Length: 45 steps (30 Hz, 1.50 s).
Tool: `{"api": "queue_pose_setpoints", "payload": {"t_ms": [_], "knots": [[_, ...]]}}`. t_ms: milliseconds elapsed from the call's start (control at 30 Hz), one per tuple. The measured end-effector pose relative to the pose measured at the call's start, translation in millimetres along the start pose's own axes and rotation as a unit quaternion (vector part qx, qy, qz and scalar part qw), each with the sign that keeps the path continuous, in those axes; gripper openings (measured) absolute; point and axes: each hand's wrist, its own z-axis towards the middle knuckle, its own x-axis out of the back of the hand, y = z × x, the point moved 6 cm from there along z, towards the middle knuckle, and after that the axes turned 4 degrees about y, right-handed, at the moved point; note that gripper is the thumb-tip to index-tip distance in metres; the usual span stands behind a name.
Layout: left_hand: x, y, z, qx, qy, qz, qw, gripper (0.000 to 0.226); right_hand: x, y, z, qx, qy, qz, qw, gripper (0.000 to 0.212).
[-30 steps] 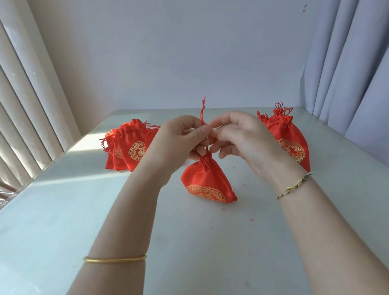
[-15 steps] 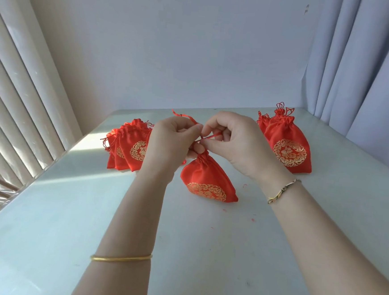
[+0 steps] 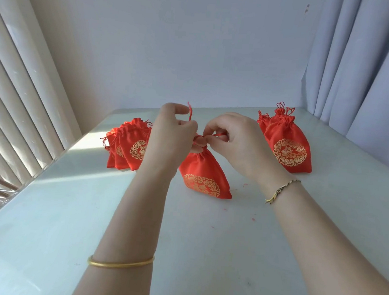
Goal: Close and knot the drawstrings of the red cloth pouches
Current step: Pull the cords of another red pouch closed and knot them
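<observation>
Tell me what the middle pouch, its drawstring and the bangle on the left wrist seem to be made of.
Middle pouch: red woven cloth, probably satin, given its soft sheen and gathered folds; the gold pattern looks printed.
Drawstring: thin red fibre cord, frayed at its tip.
Bangle: likely metal, gold-coloured, smooth and glossy.

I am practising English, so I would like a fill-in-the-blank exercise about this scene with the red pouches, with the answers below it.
1. The left hand pinches a drawstring end that points ____.
2. The smooth bangle is on the ____ wrist.
3. The pouch being tied bears a ____ emblem.
4. The pouch with looped cords stands to the ____ of it.
Missing words: upward; left; gold; right.
</observation>
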Motion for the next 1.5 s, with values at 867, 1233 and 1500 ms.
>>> {"api": "queue_pose_setpoints", "payload": {"t_ms": [867, 1233, 1500], "knots": [[-10.2, 25.1, -15.1, -0.152, -0.076, 0.195, 0.966, 0.058, 11.1, 10.5, 0.8, -0.073, -0.053, 0.126, 0.988, 0.004], [-8.1, 1.3, -13.2, 0.227, -0.165, -0.322, 0.904, 0.031, 28.8, 9.8, 0.8, -0.018, -0.029, 0.048, 0.998, 0.006], [12.9, 0.5, 2.3, 0.022, -0.066, -0.032, 0.997, 0.016, 21.7, 19.4, 0.2, -0.119, -0.032, 0.167, 0.978, 0.013]]}}
